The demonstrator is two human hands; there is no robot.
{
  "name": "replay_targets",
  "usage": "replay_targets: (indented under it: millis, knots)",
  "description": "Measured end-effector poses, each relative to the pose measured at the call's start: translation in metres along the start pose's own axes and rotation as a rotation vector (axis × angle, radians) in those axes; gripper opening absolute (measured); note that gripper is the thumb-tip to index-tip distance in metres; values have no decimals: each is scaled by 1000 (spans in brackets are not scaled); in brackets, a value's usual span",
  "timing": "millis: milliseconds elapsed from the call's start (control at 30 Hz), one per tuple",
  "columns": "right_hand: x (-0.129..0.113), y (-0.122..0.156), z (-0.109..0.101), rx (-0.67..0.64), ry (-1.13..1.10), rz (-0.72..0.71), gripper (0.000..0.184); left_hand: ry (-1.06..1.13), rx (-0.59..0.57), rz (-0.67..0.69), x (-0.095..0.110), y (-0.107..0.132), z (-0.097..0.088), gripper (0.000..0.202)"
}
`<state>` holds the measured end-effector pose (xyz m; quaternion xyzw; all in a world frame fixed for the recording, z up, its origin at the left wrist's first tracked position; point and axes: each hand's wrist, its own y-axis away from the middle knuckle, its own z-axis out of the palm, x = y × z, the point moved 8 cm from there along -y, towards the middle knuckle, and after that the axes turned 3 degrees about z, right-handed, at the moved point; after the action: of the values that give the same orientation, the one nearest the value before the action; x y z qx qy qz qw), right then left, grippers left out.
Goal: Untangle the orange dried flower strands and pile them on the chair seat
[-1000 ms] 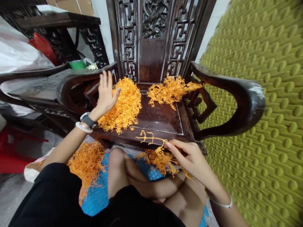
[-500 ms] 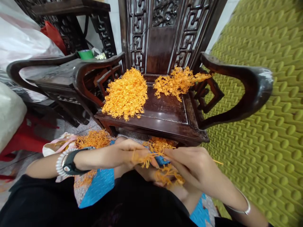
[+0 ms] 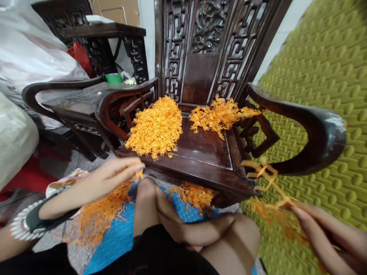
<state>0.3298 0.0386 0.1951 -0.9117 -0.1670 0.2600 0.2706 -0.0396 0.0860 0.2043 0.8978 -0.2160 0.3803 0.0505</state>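
Note:
My left hand, a dark band and white coiled bracelet at its wrist, is out at the left with fingers closed. A small orange piece shows beneath its fingertips. My right hand, far at the right, pinches a branched orange plastic sprig, blurred by motion. On the dark wooden chair lie a heap of small orange pieces and, right of it, a looser bunch of orange branched sprigs. Below my left hand spreads a pile of thin orange strands.
More orange pieces lie on the blue mat under the chair's front edge. A green tape roll rests on the side table at left. White bags crowd the left. A yellow-green textured surface covers the right.
My hands have parted from in front of my lap. The left went left with a small orange piece; the right swung far right with a sprig. The view has tilted slightly upward.

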Motion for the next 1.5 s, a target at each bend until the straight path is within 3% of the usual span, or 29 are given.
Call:
replay_targets:
  millis: [100, 167, 267, 333, 467, 533, 600, 667, 800, 867, 933, 1067, 1133, 1300, 1433, 1500]
  knots:
    - [-3, -15, 29, -182, -142, 8, 19, -354, 367, 71, -11, -40, -47, 37]
    - [-12, -27, 52, -228, -258, 89, 23, -480, 505, 112, -22, -79, -63, 44]
    - [-17, -38, 83, -265, -491, 233, 26, -512, 613, 55, -58, -140, -81, 51]
    - [-15, -40, 97, -282, -652, 306, 27, -473, 611, 48, -82, -173, -86, 60]
    - [-7, -38, 113, -328, -872, 406, 29, -378, 624, 69, -104, -202, -83, 76]
    - [-6, -38, 115, -337, -937, 422, 28, -340, 631, 121, -94, -199, -69, 73]
    - [-8, -40, 116, -329, -978, 420, 26, -303, 564, 206, -70, -188, -43, 64]
    - [-14, -42, 118, -336, -1015, 403, 24, -182, 342, 296, -39, -171, 0, 54]
    - [-39, -42, 126, -408, -1086, 351, 24, 280, -376, 407, 25, -119, 105, 51]
    - [-49, -40, 127, -408, -1090, 355, 23, 387, -571, 467, 46, -94, 138, 52]
    - [-56, -36, 125, -392, -1089, 363, 22, 468, -661, 472, 52, -80, 157, 45]
    - [-68, -26, 118, -416, -1095, 339, 20, 625, -841, 257, 41, -57, 183, 31]
    - [-72, -20, 116, -442, -1091, 324, 21, 639, -887, 174, 38, -45, 187, 30]
    - [-76, -14, 107, -410, -944, 265, 24, 616, -654, 174, 42, -49, 164, 22]
    - [-60, -11, 103, -316, -837, 306, 31, 645, -740, 70, 29, -49, 165, 32]
    - [-53, -7, 104, -345, -744, 284, 39, 695, -767, 35, 22, -47, 167, 30]
